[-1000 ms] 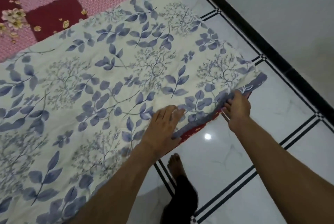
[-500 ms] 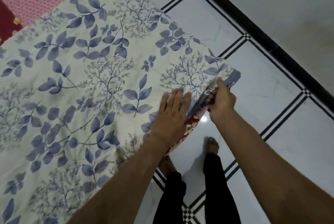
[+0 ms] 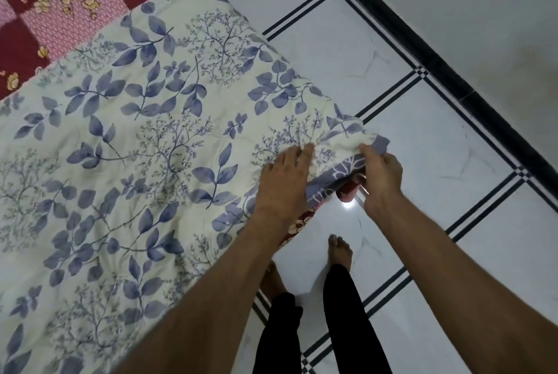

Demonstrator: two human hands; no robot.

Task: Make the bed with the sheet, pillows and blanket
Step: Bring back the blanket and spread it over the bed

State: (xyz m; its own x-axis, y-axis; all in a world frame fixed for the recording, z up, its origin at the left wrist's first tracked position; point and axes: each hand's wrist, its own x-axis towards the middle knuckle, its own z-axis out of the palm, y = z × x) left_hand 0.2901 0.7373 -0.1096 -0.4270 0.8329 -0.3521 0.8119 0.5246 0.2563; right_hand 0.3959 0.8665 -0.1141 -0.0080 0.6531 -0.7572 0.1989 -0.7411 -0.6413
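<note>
A cream blanket [image 3: 145, 168] printed with blue leaves lies spread over the bed. Under it lies a red and pink checked sheet [image 3: 60, 8] with yellow flowers, showing at the top left and again below the blanket's corner. My left hand [image 3: 283, 183] presses flat on the blanket near that corner, fingers straight. My right hand [image 3: 382, 177] grips the blanket's blue-bordered corner edge, fingers curled round the fabric, which is bunched between the two hands. No pillows are in view.
White floor tiles [image 3: 422, 138] with dark double lines run along the bed's right side. A black skirting strip [image 3: 453, 71] and a pale wall [image 3: 483, 5] lie beyond. My bare feet [image 3: 339, 250] and black trouser legs stand on the floor by the bed's corner.
My right hand has drawn the blanket's corner inward toward my left hand, bunching the edge. I have stepped closer, and both feet now stand by the corner.
</note>
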